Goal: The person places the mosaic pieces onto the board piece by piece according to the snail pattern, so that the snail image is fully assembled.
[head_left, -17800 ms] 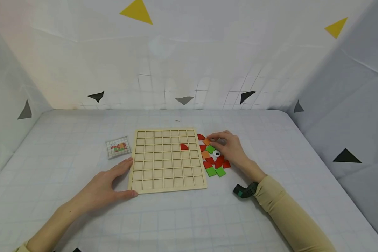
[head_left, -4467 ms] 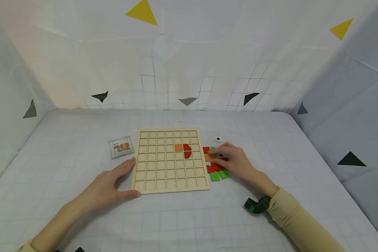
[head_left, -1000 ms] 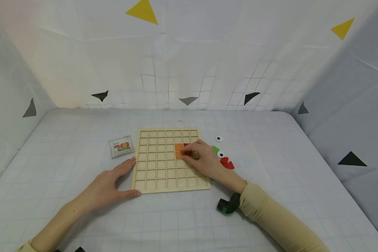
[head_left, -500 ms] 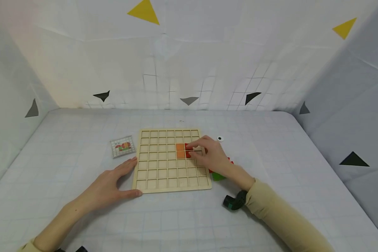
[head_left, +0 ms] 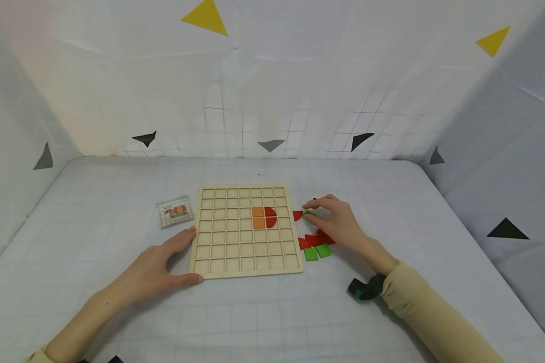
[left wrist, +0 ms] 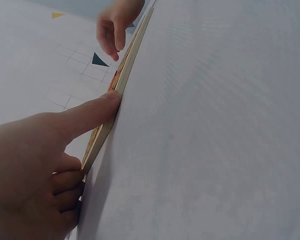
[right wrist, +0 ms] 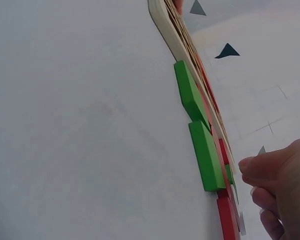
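Note:
My left hand (head_left: 147, 275) touches the wooden grid board (head_left: 218, 276), its fingers at the left edge and its thumb on the near left corner. On the board, two orange squares (head_left: 258, 217) sit beside two red quarter-rounds (head_left: 270, 217). My right hand (head_left: 342, 224) is right of the board, thumb and index finger apart at a green tile (head_left: 309, 214). In the right wrist view that green tile (right wrist: 229, 174) shows just beside the thumb of the right hand (right wrist: 285, 185), with no grip visible. A red piece (head_left: 297, 216) lies between it and the board.
Two green tiles (head_left: 311, 254) and several red pieces (head_left: 313, 240) lie right of the board. A small picture card (head_left: 175, 212) lies at its left. An eye piece (head_left: 315, 198) is mostly hidden behind my right hand. White sheeting with triangles stands behind.
My right hand has moved off the board to the loose pieces at its right. Since the older views, a second orange square has come onto the board. My left hand keeps its place.

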The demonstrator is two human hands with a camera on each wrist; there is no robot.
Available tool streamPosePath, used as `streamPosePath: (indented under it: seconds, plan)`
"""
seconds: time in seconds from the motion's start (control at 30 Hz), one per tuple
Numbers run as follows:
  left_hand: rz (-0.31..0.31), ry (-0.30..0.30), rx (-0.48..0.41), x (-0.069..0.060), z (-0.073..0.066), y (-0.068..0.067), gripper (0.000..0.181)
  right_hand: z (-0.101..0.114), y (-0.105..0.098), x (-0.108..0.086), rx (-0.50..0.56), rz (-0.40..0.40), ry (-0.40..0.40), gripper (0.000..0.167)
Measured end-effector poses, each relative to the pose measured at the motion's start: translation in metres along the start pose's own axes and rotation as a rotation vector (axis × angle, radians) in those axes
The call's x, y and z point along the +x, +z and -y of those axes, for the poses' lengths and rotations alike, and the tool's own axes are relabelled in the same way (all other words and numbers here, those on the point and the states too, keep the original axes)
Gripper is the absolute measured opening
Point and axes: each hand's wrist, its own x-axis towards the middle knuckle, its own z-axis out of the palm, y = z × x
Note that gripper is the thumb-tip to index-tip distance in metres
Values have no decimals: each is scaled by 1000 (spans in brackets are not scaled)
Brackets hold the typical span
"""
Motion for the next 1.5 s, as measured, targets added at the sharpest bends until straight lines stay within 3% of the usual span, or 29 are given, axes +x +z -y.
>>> streamPosePath:
  seconds: [0.27,0.7,0.97,1.5]
  plan:
    - [0,4,0,0,2,2,103,-6,7,-4,-20,32,12,28]
    - [2,2,-10,0,1,0,103,-9,10,-3,-37,-67,-57,21]
    - [1,-3,-3,-1,0,0,103,-10,9,-4,-13,-79,-82,13]
    - [2,-10,1,0,0,-1,103,-12,11,-4,28,44,-26,31]
